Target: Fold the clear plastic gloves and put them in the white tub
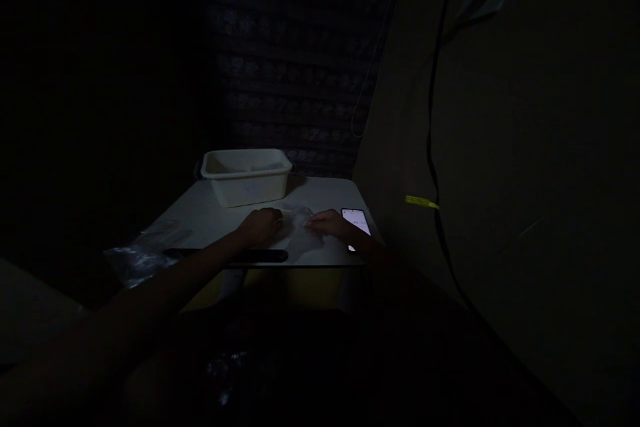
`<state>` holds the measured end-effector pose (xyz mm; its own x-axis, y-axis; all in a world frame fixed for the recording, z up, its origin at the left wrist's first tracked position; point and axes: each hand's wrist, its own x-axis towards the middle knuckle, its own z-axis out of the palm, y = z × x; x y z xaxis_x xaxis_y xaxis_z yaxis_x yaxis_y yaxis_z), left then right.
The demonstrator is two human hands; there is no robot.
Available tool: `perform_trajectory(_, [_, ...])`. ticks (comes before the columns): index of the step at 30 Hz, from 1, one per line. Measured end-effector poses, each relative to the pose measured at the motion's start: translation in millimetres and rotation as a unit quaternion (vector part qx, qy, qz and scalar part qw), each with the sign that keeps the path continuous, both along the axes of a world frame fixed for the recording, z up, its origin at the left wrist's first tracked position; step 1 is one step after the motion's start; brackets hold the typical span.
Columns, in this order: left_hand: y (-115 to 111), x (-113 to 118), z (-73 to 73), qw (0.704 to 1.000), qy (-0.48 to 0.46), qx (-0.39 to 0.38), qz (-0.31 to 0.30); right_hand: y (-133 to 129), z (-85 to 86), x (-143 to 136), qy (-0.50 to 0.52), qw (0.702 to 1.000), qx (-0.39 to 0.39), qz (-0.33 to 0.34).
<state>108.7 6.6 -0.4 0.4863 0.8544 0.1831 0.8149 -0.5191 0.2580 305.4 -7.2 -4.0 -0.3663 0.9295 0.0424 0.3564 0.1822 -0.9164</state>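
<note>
The room is very dark. A thin, see-through plastic bag point(301, 233) lies on the white table between my two hands. My left hand point(262, 225) has its fingers curled in at the bag's left edge. From the other side, my right hand point(331, 223) pinches the bag near its upper right part, thumb and fingers together. Just beside the right wrist is a phone point(356, 216) with a lit screen showing digits, partly covered by the forearm. A long black strip point(265, 256) lies along the table's front edge, partly behind my left forearm.
A cream plastic tub point(250, 188) stands at the back left of the table point(320, 190), with pale material inside. Crumpled clear plastic point(143, 263) hangs over the left front corner. A black cable point(431, 127) with a yellow tag point(420, 201) runs down the right wall.
</note>
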Motion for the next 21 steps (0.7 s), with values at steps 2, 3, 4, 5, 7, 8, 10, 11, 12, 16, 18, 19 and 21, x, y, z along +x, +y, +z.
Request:
perform_trajectory(2, [-1, -1, -3.7, 0.999, -0.036, -0.025, -0.009, -4, 3.6, 2, 0.071, 0.995, -0.067, -0.031])
perform_trajectory(3, [-2, 1, -6.5, 0.998, -0.052, -0.038, -0.021, -6, 4.0, 3, 0.106, 0.989, -0.096, -0.042])
perform_trajectory(4, [-5, 3, -9.9, 0.996, -0.062, -0.049, -0.037, -8, 3.8, 5, 0.142, 0.982, -0.118, -0.051])
perform_trajectory(5, [-8, 6, -13.8, 0.995, -0.065, -0.056, -0.049, -9, 3.1, 8, 0.176, 0.974, -0.134, -0.055])
perform_trajectory(7, [-15, 15, -22.6, 0.996, -0.043, -0.053, -0.054, -9, 0.8, 14, 0.233, 0.959, -0.156, -0.051])
perform_trajectory(8, [-19, 21, -26.7, 0.998, -0.019, -0.044, -0.035, -8, -0.4, 17, 0.251, 0.953, -0.165, -0.046])
perform_trajectory(10, [-22, 32, -32.9, 0.999, 0.009, -0.035, -0.005, -5, -2.2, 22, 0.275, 0.943, -0.185, -0.037])
perform_trajectory(11, [-23, 36, -34.3, 0.999, 0.001, -0.032, 0.006, -3, -2.5, 24, 0.287, 0.937, -0.195, -0.038])
perform_trajectory(12, [-23, 40, -34.5, 0.999, -0.027, -0.028, 0.012, 0, -2.3, 25, 0.302, 0.931, -0.201, -0.045])
perform_trajectory(16, [-26, 48, -26.8, 0.977, -0.215, -0.011, -0.002, 7, 4.7, 19, 0.379, 0.9, -0.177, -0.127])
perform_trajectory(18, [-31, 51, -22.4, 0.964, -0.263, 0.003, -0.032, 9, 10.2, 13, 0.414, 0.884, -0.149, -0.158])
perform_trajectory(19, [-34, 53, -21.1, 0.96, -0.275, 0.014, -0.043, 10, 13.0, 9, 0.427, 0.879, -0.137, -0.163])
perform_trajectory(21, [-39, 57, -19.9, 0.955, -0.293, 0.032, -0.037, 10, 17.6, 2, 0.448, 0.871, -0.117, -0.166])
